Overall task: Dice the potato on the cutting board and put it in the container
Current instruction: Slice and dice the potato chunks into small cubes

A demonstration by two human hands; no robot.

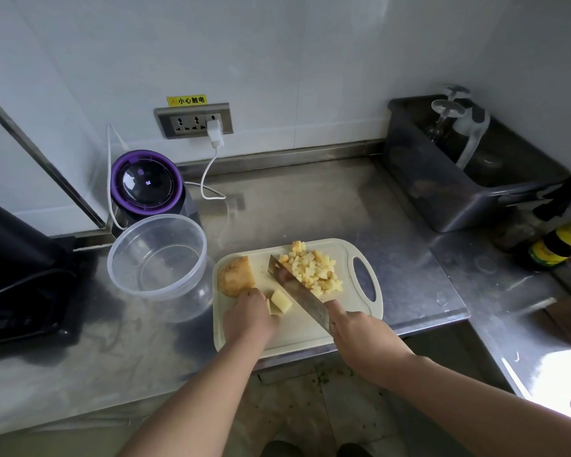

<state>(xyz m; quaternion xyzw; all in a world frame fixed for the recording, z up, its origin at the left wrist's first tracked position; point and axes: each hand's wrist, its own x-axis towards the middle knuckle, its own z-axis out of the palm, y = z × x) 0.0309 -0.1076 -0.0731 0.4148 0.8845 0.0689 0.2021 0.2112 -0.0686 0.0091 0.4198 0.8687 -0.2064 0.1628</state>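
Observation:
A white cutting board (297,331) lies on the steel counter. A heap of diced potato (314,268) sits at its far right. A large uncut potato piece (236,275) lies at its far left. My left hand (249,316) holds a pale potato chunk (281,301) down on the board. My right hand (356,334) grips the handle of a cleaver (299,288), whose blade runs diagonally between the chunk and the dice. The clear round container (157,255) stands empty just left of the board.
A purple-rimmed appliance (145,184) with a white cable stands behind the container. A black appliance (17,275) sits at the far left. A dark metal tub (459,169) holding glasses is at the back right, with bottles (554,245) beside it. The counter edge runs just below the board.

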